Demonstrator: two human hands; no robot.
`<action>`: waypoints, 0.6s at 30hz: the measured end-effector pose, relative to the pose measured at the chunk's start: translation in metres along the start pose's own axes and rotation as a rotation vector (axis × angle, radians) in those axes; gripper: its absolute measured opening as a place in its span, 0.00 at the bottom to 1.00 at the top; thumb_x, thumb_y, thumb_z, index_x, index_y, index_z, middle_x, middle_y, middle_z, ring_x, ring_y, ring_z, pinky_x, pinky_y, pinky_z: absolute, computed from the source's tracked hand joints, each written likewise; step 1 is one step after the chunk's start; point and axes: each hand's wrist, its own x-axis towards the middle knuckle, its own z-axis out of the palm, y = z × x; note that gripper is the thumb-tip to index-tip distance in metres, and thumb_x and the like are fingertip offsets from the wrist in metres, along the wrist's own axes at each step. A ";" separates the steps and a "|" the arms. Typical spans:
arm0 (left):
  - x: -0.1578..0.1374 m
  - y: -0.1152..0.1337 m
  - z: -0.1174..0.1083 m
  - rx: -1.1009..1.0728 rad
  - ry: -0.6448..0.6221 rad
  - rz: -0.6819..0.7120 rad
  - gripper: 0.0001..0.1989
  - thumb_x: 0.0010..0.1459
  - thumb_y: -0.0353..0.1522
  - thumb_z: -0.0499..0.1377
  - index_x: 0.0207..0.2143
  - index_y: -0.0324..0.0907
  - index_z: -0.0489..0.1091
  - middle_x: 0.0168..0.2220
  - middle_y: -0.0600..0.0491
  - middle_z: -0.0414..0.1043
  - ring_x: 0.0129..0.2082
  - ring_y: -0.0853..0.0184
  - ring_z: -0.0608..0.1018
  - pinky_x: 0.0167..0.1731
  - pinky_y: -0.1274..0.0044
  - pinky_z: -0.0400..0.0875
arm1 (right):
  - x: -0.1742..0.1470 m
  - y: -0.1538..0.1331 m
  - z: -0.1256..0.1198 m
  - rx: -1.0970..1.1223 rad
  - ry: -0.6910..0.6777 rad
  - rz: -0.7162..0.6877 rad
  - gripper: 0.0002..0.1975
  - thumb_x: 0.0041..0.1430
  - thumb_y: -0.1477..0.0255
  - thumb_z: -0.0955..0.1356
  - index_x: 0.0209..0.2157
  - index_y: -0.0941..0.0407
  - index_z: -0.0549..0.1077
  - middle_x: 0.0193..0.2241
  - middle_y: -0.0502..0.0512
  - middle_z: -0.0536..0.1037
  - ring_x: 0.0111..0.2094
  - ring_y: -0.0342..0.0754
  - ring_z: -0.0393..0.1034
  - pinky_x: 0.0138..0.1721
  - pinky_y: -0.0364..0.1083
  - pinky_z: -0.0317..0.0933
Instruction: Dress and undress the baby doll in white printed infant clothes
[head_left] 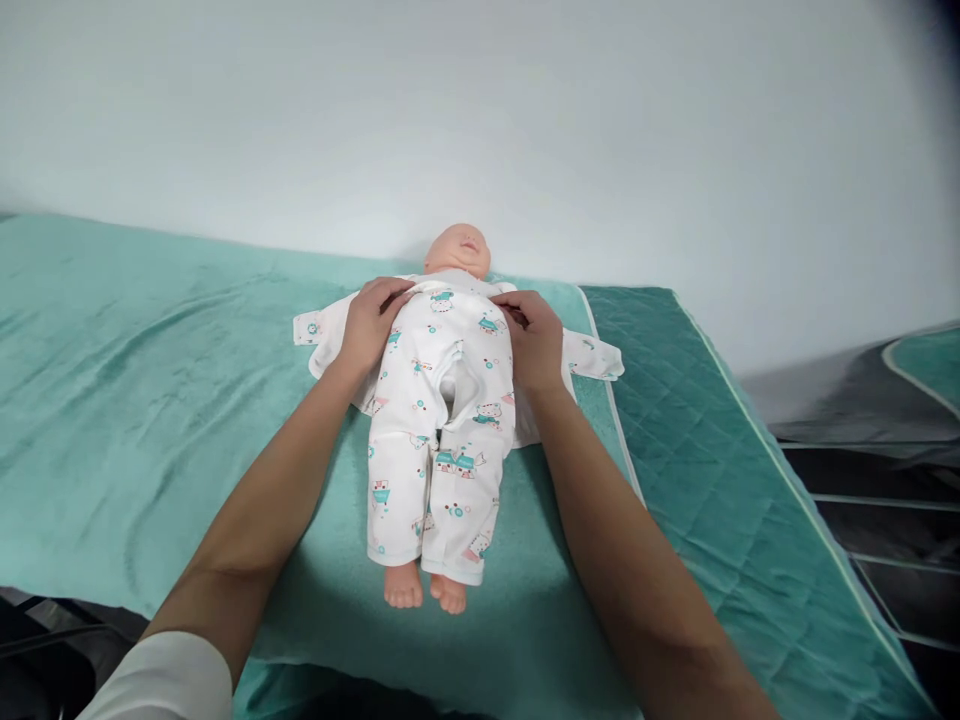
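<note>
A baby doll lies on its back, its head towards the wall and its bare feet towards me. White printed baby pants with an open crotch cover its legs and reach up to its chest. My left hand grips the waistband at the left side, fingers and thumb closed on the cloth. At the other side my right hand pinches the waistband's edge; some of its fingers are hidden beneath. A matching white baby shirt lies spread under the doll, sleeves out to both sides.
Under the doll is a light green blanket covering the bed. To the right, a darker green quilted pad shows beside it. A white wall rises directly behind the bed. Metal bars stand at the far right.
</note>
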 end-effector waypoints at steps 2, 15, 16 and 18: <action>0.007 -0.005 0.002 -0.031 -0.039 0.018 0.09 0.64 0.37 0.59 0.42 0.44 0.77 0.50 0.48 0.79 0.54 0.61 0.77 0.59 0.70 0.67 | 0.008 0.003 0.003 0.038 -0.062 0.010 0.07 0.59 0.68 0.67 0.37 0.52 0.77 0.39 0.52 0.78 0.41 0.47 0.71 0.48 0.48 0.66; 0.050 -0.015 0.016 -0.237 -0.297 -0.009 0.10 0.63 0.40 0.60 0.35 0.44 0.68 0.43 0.52 0.76 0.44 0.64 0.76 0.48 0.74 0.66 | 0.053 0.005 0.009 0.146 -0.443 -0.002 0.12 0.56 0.60 0.73 0.33 0.53 0.73 0.52 0.54 0.74 0.56 0.51 0.66 0.59 0.51 0.58; 0.051 -0.015 0.017 -0.205 -0.274 -0.013 0.10 0.64 0.41 0.59 0.35 0.44 0.67 0.39 0.53 0.75 0.40 0.65 0.75 0.44 0.74 0.66 | 0.055 0.004 0.008 0.166 -0.492 0.019 0.12 0.57 0.59 0.73 0.33 0.53 0.73 0.54 0.54 0.73 0.57 0.52 0.66 0.59 0.51 0.59; 0.054 -0.016 0.020 -0.133 -0.224 -0.032 0.10 0.65 0.40 0.58 0.33 0.44 0.65 0.32 0.55 0.69 0.35 0.66 0.71 0.39 0.74 0.63 | 0.059 0.001 0.003 0.191 -0.581 0.049 0.15 0.60 0.56 0.71 0.31 0.54 0.72 0.56 0.54 0.73 0.57 0.52 0.66 0.57 0.50 0.60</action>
